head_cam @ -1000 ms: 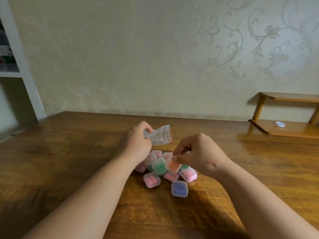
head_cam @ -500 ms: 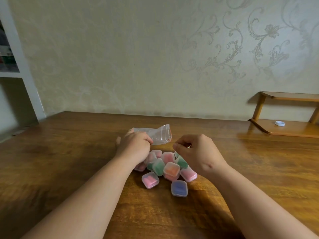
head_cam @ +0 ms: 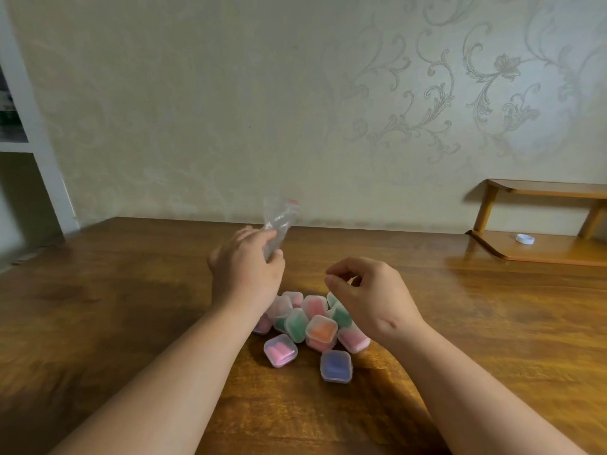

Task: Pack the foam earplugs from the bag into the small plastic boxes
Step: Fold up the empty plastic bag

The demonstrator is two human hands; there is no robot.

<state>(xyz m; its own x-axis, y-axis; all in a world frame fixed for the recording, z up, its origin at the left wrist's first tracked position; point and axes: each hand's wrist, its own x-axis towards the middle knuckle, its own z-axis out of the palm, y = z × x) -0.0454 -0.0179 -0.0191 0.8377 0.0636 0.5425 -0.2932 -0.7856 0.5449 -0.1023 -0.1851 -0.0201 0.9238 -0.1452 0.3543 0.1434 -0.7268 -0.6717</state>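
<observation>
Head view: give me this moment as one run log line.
left hand: grips clear bag | right hand: curled, nothing visible in it | small boxes: piled on table

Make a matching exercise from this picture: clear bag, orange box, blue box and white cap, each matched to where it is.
1 clear bag
2 orange box
3 blue box
4 white cap

A on the low wooden shelf
B held in the left hand
C stacked on a pink box
D on the table, nearest the camera

Pairs: 1-B, 2-C, 3-D, 4-A
</observation>
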